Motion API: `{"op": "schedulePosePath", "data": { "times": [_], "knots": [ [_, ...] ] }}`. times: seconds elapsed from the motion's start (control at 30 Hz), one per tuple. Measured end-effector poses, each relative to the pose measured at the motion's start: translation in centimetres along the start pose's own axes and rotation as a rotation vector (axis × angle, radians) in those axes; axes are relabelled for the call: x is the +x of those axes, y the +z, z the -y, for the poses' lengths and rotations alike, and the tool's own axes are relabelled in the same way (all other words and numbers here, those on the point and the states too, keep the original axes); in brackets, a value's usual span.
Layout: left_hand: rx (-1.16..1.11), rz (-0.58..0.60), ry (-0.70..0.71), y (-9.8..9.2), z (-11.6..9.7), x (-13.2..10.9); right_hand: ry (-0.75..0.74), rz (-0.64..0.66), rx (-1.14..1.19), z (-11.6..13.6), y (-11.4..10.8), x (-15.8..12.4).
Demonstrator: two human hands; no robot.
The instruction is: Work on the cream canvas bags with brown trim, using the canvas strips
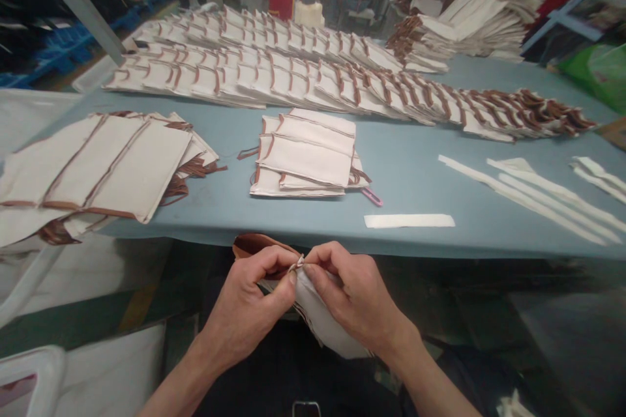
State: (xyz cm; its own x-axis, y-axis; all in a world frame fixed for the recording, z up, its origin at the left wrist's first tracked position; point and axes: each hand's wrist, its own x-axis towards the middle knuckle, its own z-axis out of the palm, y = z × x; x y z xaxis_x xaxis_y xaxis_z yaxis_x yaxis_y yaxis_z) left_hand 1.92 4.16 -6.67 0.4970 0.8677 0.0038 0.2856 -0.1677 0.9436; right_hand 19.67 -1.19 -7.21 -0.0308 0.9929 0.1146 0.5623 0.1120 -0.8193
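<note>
Blue worktable (405, 176) bearing two long rows of cream pouches (274, 75)

Nearer the front edge lie two stacks, one at left (139, 169) and one mid-table (306, 159), with one pink tool (372, 197) beside the latter. Farther right are one short pale strip (409, 221) and at least three longer strips (518, 198). One cream-and-brown fabric piece (313, 303) is before the table's near edge, its rim pinched between thumb and forefinger by both the left hand (244, 303) and right hand (364, 287). One white tub (56, 371), lower left, holds something pinkish.
</note>
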Motion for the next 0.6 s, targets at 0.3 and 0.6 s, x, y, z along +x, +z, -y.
{"op": "schedulePosePath", "data": {
  "times": [0.3,0.6],
  "knots": [
    [0.018,-0.009,0.065,-0.2,0.2,-0.2,0.233,0.056,0.292,0.2,-0.2,0.3],
    [-0.073,0.051,0.050,-0.6,0.2,0.2,0.416,0.317,1.038,-1.7,1.6,0.9]
  ]
}}
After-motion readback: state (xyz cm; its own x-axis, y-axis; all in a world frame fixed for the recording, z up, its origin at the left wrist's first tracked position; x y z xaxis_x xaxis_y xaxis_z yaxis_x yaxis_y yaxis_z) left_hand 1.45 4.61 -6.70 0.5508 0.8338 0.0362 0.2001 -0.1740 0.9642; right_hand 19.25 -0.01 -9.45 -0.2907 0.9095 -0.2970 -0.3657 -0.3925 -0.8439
